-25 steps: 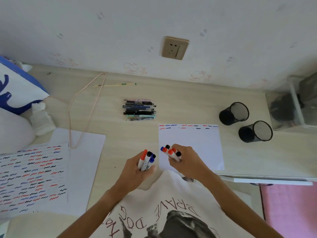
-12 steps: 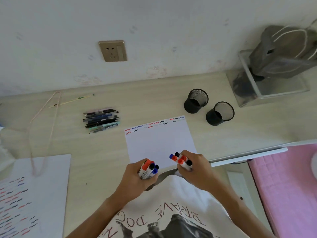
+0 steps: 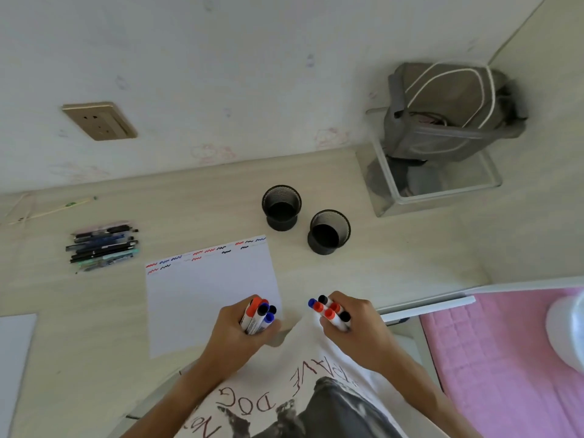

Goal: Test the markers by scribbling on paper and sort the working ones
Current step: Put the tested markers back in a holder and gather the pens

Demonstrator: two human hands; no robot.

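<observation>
My left hand (image 3: 240, 336) grips a bundle of markers (image 3: 259, 312) with red, black and blue caps, held over the near edge of a white sheet (image 3: 208, 295). That sheet carries a row of red, blue and black scribbles along its far edge. My right hand (image 3: 357, 327) grips a second bundle of markers (image 3: 328, 309), capped in blue, black and red, just right of the sheet. Two black mesh pen cups (image 3: 281, 207) (image 3: 328, 230) stand beyond the sheet to the right; their insides look dark.
A pile of pens (image 3: 101, 248) lies left of the sheet. A clear bin with a grey bag (image 3: 442, 121) sits in the back right corner. Another white sheet (image 3: 15, 358) shows at the left edge. The desk ends at right, beside a pink mat (image 3: 505, 358).
The view has swung right, so the scribbled sheets at left slid out and the bin and pink mat came in. Both hands keep gripping their marker bundles, a little farther apart.
</observation>
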